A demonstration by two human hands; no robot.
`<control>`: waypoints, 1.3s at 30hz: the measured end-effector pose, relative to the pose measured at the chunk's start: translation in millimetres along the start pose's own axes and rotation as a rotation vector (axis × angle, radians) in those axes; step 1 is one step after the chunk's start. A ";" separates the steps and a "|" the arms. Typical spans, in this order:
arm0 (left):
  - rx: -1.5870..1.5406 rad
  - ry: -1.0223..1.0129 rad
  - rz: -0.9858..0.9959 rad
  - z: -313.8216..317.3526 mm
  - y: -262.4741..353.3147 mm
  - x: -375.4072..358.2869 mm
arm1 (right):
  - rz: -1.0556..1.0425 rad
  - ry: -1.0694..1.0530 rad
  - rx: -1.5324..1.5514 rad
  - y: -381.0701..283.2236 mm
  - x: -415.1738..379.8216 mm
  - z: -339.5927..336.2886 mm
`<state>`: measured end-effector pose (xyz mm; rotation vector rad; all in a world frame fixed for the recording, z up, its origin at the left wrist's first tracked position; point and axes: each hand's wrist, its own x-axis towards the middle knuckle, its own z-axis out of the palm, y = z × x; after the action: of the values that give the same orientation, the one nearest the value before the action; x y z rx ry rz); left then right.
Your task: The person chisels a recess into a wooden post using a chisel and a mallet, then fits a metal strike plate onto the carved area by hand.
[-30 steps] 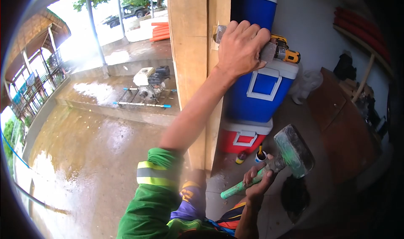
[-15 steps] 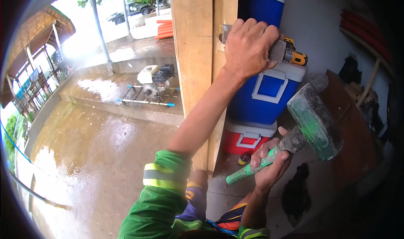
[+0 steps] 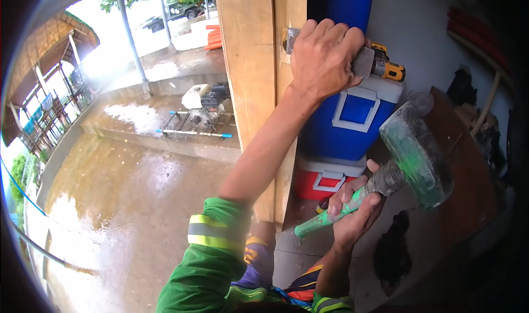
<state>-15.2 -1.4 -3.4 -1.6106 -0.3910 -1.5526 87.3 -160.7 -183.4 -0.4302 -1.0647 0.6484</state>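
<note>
My left hand (image 3: 326, 57) is closed around a grey metal bar (image 3: 362, 63), whose ends stick out on both sides of the fist. The bar's left end meets the edge of the upright wooden panel (image 3: 248, 54) at a small cut-out. My right hand (image 3: 355, 211) grips a mallet (image 3: 416, 156) by its worn green handle, just below the dark wrapping. The mallet's large, scuffed green-and-grey head points up and right, apart from the bar. What lies under my left fingers is hidden.
Behind the panel stand blue coolers (image 3: 352, 120) and a red cooler (image 3: 314, 183). A yellow-and-black power tool (image 3: 392, 69) shows beyond my left hand. Outside, a small engine (image 3: 204, 104) sits on the wet concrete floor (image 3: 143, 203). A brown board (image 3: 468, 192) leans at right.
The view has shifted slightly, with the panel a little further left. Both hands keep their holds, and the mallet is almost in the same place.
</note>
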 end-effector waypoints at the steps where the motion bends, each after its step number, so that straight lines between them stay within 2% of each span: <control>1: -0.009 0.000 -0.003 -1.3 -0.1 0.4 | -0.010 0.009 0.019 1.5 2.1 2.0; 4: -0.035 0.009 -0.009 -3.1 -0.4 0.9 | -0.006 0.044 0.083 0.4 11.0 21.2; 7: -0.034 0.015 -0.001 -3.6 -0.8 0.2 | 0.139 -0.052 -0.067 -10.6 27.3 29.4; 8: -0.022 0.012 0.005 -2.8 -1.1 0.1 | 0.123 -0.039 -0.095 -11.1 27.3 27.6; 12: -0.046 -0.023 0.018 -4.3 -3.7 -0.1 | -0.013 0.040 0.102 -8.6 21.1 20.6; 15: -0.021 0.033 0.034 -1.5 -3.6 0.2 | 0.207 -0.008 0.037 -16.3 33.6 26.0; 16: -0.024 0.042 0.021 -1.7 -2.7 0.0 | 0.213 -0.040 -0.092 -20.4 38.4 25.9; 20: -0.019 0.077 -0.019 -0.1 -1.6 3.3 | 0.093 0.049 0.033 -20.9 33.2 24.0; 23: 0.001 0.106 -0.033 4.1 0.3 2.8 | 0.201 -0.059 -0.024 -23.5 42.3 23.6; 24: 0.009 0.119 -0.037 3.9 2.0 4.1 | 0.202 -0.005 -0.124 -25.3 44.2 25.4; 27: -0.028 0.112 -0.083 0.0 5.9 9.8 | 0.069 -0.008 0.026 -30.3 42.2 16.8; 32: -0.021 0.141 -0.088 3.2 5.8 6.8 | 0.194 -0.002 -0.148 -35.8 55.2 22.2; 35: -0.011 0.144 -0.083 4.4 5.3 11.2 | 0.105 0.048 -0.051 -38.0 52.5 15.1; 36: 0.000 0.130 -0.087 3.3 4.8 9.3 | 0.069 0.029 0.086 -35.1 52.4 14.1; 39: 0.018 0.153 -0.080 6.7 3.7 7.5 | 0.226 -0.043 -0.223 -34.0 62.6 20.2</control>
<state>-6.7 -1.1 3.0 -1.4667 -0.3890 -1.7155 99.2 -143.3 -112.4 -0.7400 -1.1439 0.7438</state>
